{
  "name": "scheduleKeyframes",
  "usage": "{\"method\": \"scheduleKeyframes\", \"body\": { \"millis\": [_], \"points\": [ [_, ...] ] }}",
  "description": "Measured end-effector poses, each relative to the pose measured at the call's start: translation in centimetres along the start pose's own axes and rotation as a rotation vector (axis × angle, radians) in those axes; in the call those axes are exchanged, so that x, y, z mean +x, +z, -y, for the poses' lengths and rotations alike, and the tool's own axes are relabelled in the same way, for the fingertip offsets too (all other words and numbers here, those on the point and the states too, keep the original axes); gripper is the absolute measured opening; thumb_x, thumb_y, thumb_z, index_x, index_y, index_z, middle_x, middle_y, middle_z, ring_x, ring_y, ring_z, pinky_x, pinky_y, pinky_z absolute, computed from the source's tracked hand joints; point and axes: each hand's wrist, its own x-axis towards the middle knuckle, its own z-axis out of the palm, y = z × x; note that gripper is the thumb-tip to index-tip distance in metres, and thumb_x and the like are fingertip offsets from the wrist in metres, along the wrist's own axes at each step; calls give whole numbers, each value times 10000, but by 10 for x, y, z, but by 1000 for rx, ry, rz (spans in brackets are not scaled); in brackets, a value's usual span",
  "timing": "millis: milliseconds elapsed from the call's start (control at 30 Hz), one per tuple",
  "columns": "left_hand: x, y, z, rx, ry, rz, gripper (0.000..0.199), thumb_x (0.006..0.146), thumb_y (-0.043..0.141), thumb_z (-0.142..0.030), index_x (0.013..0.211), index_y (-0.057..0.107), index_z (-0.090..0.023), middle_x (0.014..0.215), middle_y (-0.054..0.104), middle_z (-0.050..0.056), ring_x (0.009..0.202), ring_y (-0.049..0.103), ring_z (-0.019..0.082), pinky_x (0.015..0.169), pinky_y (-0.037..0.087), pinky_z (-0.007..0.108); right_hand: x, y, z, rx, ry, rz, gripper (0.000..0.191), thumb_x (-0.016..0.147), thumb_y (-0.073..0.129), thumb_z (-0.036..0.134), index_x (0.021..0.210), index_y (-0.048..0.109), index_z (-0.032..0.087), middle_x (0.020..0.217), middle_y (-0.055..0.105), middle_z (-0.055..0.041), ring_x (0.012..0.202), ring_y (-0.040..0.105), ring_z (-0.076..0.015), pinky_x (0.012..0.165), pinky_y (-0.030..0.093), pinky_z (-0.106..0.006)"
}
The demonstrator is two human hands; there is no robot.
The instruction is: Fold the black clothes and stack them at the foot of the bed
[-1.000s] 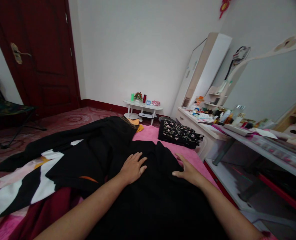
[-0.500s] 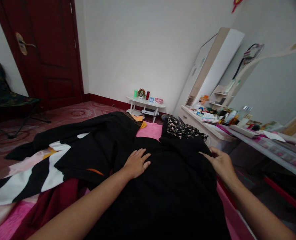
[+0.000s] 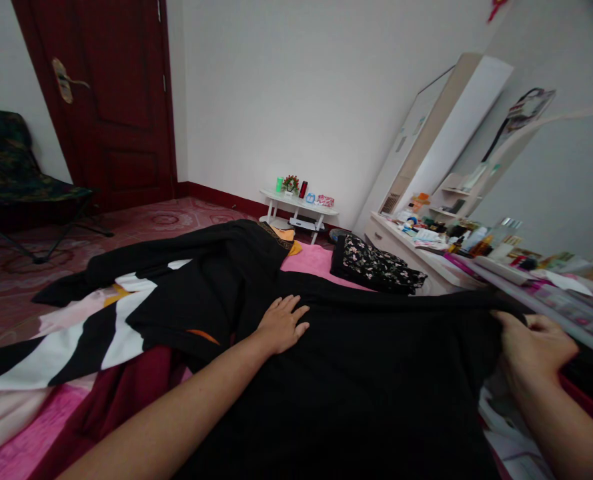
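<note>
A large black garment spreads across the middle and foreground. My left hand lies flat on it, fingers apart, palm down. At the right, my right hand is closed on the garment's edge and holds it stretched out and raised. Left of my left hand lies a heap of clothes: a black and white striped piece, a dark red one and a long black sleeve. A black floral garment rests beyond, beside pink cloth.
A white dressing table crowded with bottles stands at the right, close to my right hand. Ahead is a small white table with small items. A camouflage chair and a dark red door are at the left.
My right hand has moved right and slightly down, now closed on the black garment's edge, which has been pulled out flatter. My left hand still rests on the cloth. The view has shifted slightly.
</note>
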Motion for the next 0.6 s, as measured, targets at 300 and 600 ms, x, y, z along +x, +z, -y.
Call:
{"method": "scheduleKeyframes", "body": {
  "millis": [300, 600],
  "points": [
    [0, 4, -1, 15, 2, -15, 516, 939, 325, -492, 1384, 429, -253, 1496, 329, 85, 1384, 262, 270, 1128, 180, 459, -42, 26, 31, -285, -172, 413, 189, 585, 637, 241, 556, 452, 219, 555, 533, 35, 528, 477, -124, 510, 329, -236],
    [34, -21, 3, -150, -133, -104, 212, 853, 521, -283, 983, 683, -242, 1210, 589, 35, 1043, 600, 202, 911, 464, 299, -36, 70, 31, -67, -13, 598, 360, 756, 600, 454, 999, 615, 188, 955, 668, -64, 808, 619, -191, 692, 471, -292]
  ]
}}
